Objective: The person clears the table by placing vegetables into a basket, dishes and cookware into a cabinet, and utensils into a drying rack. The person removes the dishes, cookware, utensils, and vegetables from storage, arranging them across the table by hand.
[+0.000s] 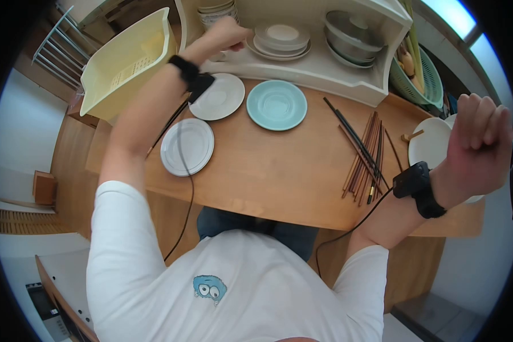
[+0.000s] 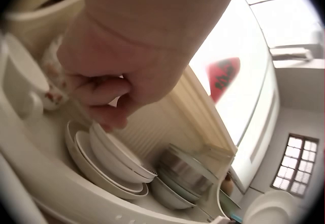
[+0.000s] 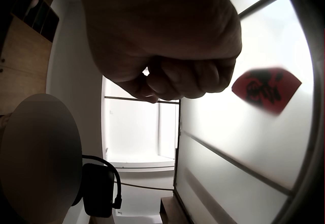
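My left hand [image 1: 225, 35] is over the left part of a cream dish rack [image 1: 325, 85], between patterned bowls [image 1: 218, 12] and stacked white plates and bowls [image 1: 282, 37]. Its fingers curl in, holding nothing visible; in the left wrist view a white mug [image 2: 25, 71] stands beside it. My right hand [image 1: 479, 142] is raised above the table's right end in a fist with nothing showing in it. Below it lies a white plate [image 1: 427, 145], partly covered by hand and wrist. Two white plates [image 1: 187, 147] and a light blue plate [image 1: 276, 105] lie on the table.
Loose chopsticks [image 1: 366, 157] lie on the right half of the table; others are beside the left plates. A yellow basin [image 1: 128, 62] stands at the left. Steel and glass bowls [image 1: 353, 37] fill the rack's right side, and a green basket [image 1: 422, 85] stands beyond. Cables trail from both wrists.
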`<state>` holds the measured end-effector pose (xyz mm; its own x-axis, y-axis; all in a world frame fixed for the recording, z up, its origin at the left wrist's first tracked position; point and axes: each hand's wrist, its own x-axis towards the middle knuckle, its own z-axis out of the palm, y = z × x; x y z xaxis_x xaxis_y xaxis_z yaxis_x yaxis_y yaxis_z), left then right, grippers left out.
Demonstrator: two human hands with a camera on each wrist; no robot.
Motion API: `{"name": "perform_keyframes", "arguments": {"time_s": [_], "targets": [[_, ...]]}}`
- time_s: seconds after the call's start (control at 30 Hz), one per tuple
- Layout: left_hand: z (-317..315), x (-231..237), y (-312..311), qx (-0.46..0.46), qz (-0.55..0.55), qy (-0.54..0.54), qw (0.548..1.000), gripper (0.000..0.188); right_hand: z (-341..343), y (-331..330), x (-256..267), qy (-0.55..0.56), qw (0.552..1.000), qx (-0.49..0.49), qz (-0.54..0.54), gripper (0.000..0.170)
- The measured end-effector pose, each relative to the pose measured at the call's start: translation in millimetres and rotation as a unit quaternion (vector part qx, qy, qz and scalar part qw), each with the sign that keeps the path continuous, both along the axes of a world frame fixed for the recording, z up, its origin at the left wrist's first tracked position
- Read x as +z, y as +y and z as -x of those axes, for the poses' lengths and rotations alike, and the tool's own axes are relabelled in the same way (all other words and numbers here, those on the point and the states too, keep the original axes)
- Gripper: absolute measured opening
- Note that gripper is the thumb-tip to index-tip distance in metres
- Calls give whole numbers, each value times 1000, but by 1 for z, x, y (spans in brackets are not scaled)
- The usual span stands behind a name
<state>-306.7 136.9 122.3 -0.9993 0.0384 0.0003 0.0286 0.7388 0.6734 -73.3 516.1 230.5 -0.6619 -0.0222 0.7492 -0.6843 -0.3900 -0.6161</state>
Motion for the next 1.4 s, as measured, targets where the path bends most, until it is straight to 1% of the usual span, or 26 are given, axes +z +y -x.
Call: {"name": "perform_keyframes", "arguments": {"time_s": [0.03, 0.1, 0.17, 0.2, 0.23, 0.3, 0.37, 0.43, 0.57, 0.63, 0.67, 0.73, 0.77, 0.8, 0.83, 0.87, 0.93, 0.97, 1.03, 1.07, 1.13, 1.17, 1.23, 1.27, 1.33, 1.4], "targets": [[-13, 7, -15, -36, 69, -2, 997, 28, 1, 5, 0, -13, 1000, 1, 3, 35], [-45, 12, -45, -72, 133, -6, 988, 29, 7, 9, 3, -28, 1000, 10, 10, 37], [-70, 2, -77, -69, 166, -32, 983, 30, 20, 5, 8, 85, 994, 34, -55, 46], [-81, -5, -90, -72, 196, -55, 976, 31, 20, 1, 9, 81, 994, 47, -50, 46], [-92, -9, -96, -66, 198, -60, 976, 31, 17, -2, 8, 78, 994, 54, -47, 46], [-109, -14, -105, -50, 213, -106, 970, 30, 14, -7, 9, 80, 995, 18, -52, 45], [-119, -21, -110, -35, 186, -108, 976, 28, 16, -5, 9, 93, 993, 21, -74, 44], [-124, -26, -114, -14, 135, -110, 985, 25, 13, -9, 8, 78, 995, 12, -54, 44], [-131, -30, -113, 27, 119, -139, 983, 24, 11, -8, 3, 80, 996, -24, -36, 46], [-132, -39, -117, 48, 32, -172, 983, 28, 5, 1, -2, -34, 997, 57, 36, 38], [-131, -46, -119, 48, 31, -172, 983, 28, 6, 3, -1, -34, 997, 57, 35, 38], [-126, -57, -124, 67, -49, -191, 978, 27, 7, 4, -1, -42, 998, 42, 3, 39], [-124, -60, -125, 68, -49, -191, 978, 27, 6, 2, -1, -42, 998, 43, 3, 39], [-122, -62, -127, 78, -82, -206, 972, 27, 7, 0, -1, -35, 999, 24, -3, 38], [-125, -58, -125, 90, -115, -219, 965, 27, 8, -2, -2, -27, 1000, 5, -8, 38], [-129, -52, -126, 92, -115, -219, 965, 27, 8, -2, -3, -26, 1000, 8, -8, 38], [-139, -32, -125, 62, -9, -213, 975, 25, 9, 1, -4, -20, 999, 32, -2, 38], [-146, -26, -127, 61, -9, -214, 975, 25, 10, -3, -2, -21, 999, 31, -1, 38], [-160, -20, -140, -65, 104, -168, 978, 23, 14, -16, 5, 67, 997, 6, -46, 47], [-164, -20, -142, -65, 105, -169, 978, 23, 14, -16, 5, 66, 997, 6, -45, 47], [-171, -20, -147, -144, 150, -222, 953, 23, 16, -16, 5, 65, 996, 6, -56, 47], [-171, -25, -152, -143, 150, -221, 953, 23, 19, -13, 5, 65, 996, 6, -56, 47], [-173, -35, -156, -169, 83, -201, 961, 21, 22, -7, 4, 70, 995, 6, -77, 47], [-173, -34, -157, -172, 83, -200, 961, 21, 18, -6, 3, 70, 994, 4, -78, 47], [-174, -27, -157, -148, 5, -251, 957, 17, 7, -5, -1, -35, 999, 22, 3, 38], [-173, -20, -156, -138, -9, -252, 958, 17, 6, -5, -1, -29, 999, 24, 3, 37]]}}
